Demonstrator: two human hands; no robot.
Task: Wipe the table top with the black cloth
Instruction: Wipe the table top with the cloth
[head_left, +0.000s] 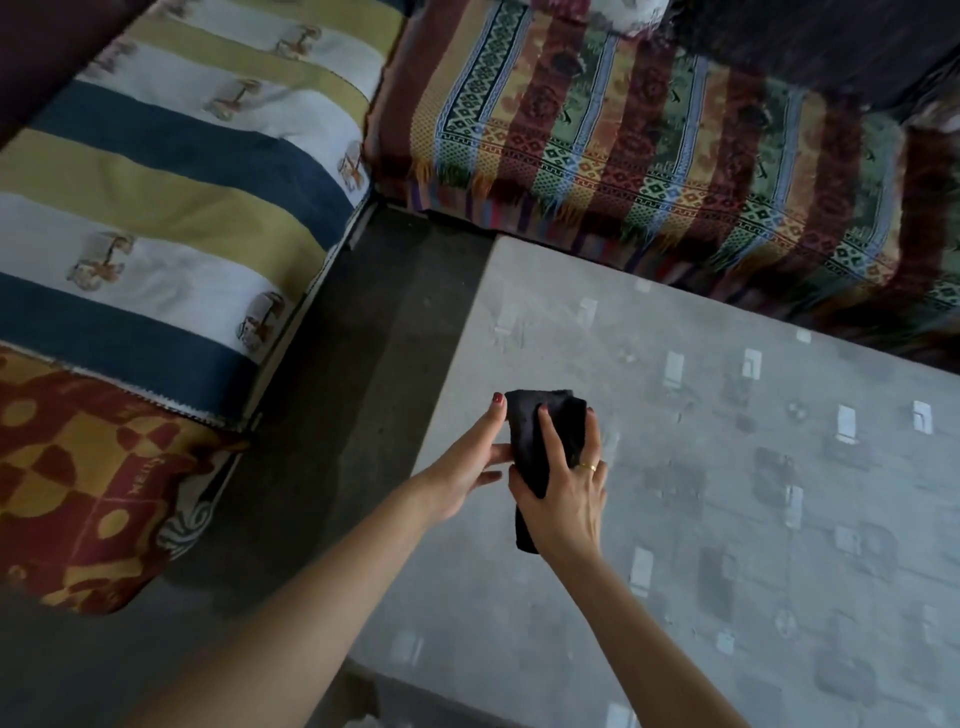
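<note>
You have the cloth (545, 441) bunched between both hands above the counter (727, 519), near its left edge and toward the corner closest to the striped bed (156, 182). Your right hand (563, 493) does most of the holding: its fingers curl over the top of the cloth and its thumb comes in from the side, so the fabric is clamped in a lengthwise fold, one end hanging out below the wrist. Your left hand (472, 457) lies against the cloth's left side with its fingers fairly straight, the thumb lifted along the upper edge; it looks like it is steadying or tucking the fold more than gripping. Holding it this way likely gives you a compact pad with a flat face to press down. Whether the cloth touches the counter yet cannot be told; it appears raised just over it. The counter to the right of the cloth is grey with pale rectangular marks and darker smudges, which suggests the wiping is at its start. Beyond the counter lies a patterned blanket (649, 130).
</note>
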